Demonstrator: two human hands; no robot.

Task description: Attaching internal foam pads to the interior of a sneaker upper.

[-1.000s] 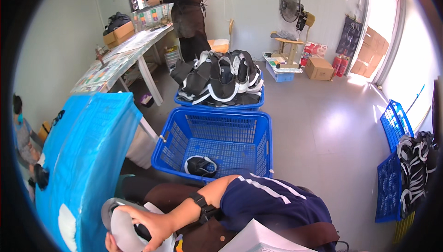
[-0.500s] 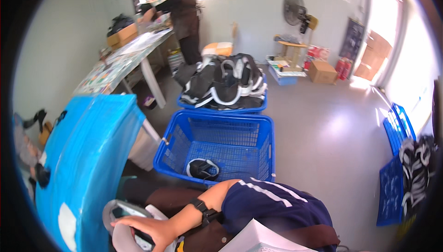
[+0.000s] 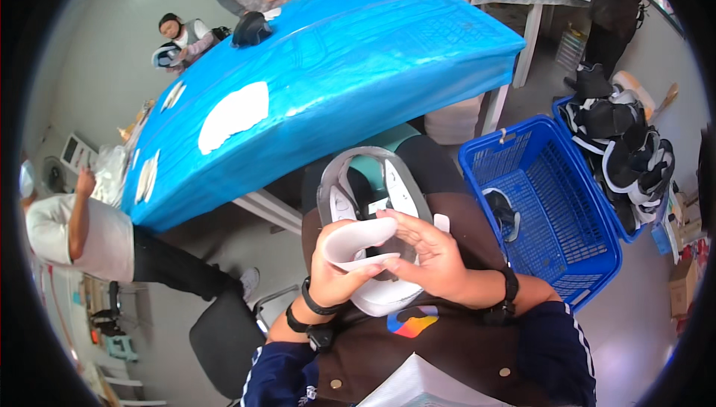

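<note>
Item: hollow grey-and-white shoe-like shell with a thick rim (image 3: 403, 191), in the person's lap against the dark brown apron (image 3: 350, 355), just off the near edge of the table under a glossy bright-blue sheet (image 3: 373, 42).
Component: pale grey curved flap (image 3: 350, 246) over the shell; whether joined to it cannot be told.
Left hand (image 3: 335, 276): curled round the flap's left side, pinching it.
Right hand (image 3: 440, 262): fingers extended, bracketing the flap's right end with the thumb.
Change: view swung left — shell now central, both hands visible, where half a second ago only the right shows.
Bearing: handling appears two-handed, the piece not set down.
Adjacent, right: deep-blue plastic mesh basket (image 3: 548, 217); black-and-white shoe part (image 3: 498, 213) by its lap-side edge.
</note>
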